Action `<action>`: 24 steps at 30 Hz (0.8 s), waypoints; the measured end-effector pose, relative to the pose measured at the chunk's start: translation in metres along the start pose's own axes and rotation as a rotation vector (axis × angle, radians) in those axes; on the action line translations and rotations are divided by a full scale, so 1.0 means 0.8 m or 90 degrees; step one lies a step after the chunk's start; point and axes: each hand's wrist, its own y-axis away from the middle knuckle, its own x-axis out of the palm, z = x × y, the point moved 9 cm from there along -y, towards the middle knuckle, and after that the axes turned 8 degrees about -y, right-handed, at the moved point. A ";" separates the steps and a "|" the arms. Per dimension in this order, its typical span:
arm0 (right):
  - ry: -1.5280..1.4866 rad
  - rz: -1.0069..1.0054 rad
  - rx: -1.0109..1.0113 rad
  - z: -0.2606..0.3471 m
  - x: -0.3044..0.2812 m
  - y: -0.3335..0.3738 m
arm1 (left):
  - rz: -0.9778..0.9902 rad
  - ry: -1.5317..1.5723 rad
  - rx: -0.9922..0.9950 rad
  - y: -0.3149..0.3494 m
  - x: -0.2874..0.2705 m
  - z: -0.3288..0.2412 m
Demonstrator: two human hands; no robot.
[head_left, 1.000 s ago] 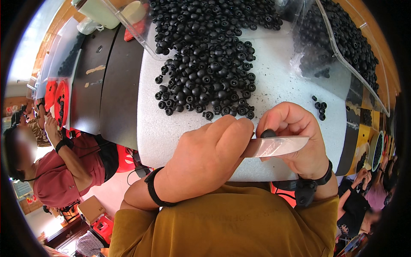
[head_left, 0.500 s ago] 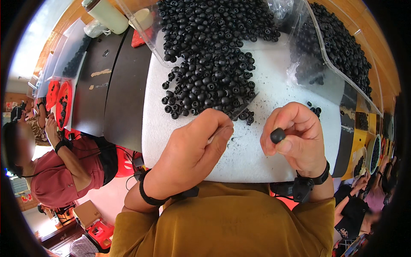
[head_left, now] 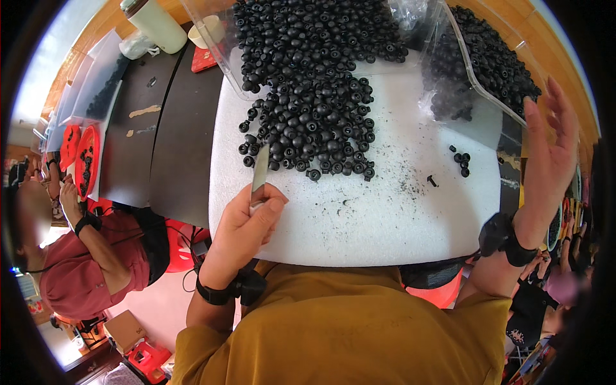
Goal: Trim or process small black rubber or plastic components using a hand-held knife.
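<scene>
My left hand (head_left: 247,221) is closed around a small knife (head_left: 260,170), its blade pointing up and away from me over the near edge of the pile. That pile of small round black rubber-like parts (head_left: 314,128) spreads across the white foam board (head_left: 398,244). Out to the right, my right hand (head_left: 553,138) is raised beside the clear plastic bin (head_left: 476,80), fingers apart and with nothing seen in them. Several loose black parts (head_left: 463,162) lie on the board's right side. Near them is a small dark scrap (head_left: 432,181).
More black parts fill the right-hand bin, and a clear plastic bag (head_left: 443,102) lies by it. Black crumbs dot the board. A pale bottle (head_left: 157,27) and a cup (head_left: 206,32) stand at the far left. A co-worker (head_left: 96,269) sits left with a red tray (head_left: 87,163).
My right hand has let go of the black part and swung out right to the bin, its fingers opening. My left hand has drawn back left, turning the knife upright.
</scene>
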 end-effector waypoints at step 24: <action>-1.592 0.259 0.069 0.246 0.000 0.191 | -0.049 0.240 0.128 -0.010 -0.025 0.021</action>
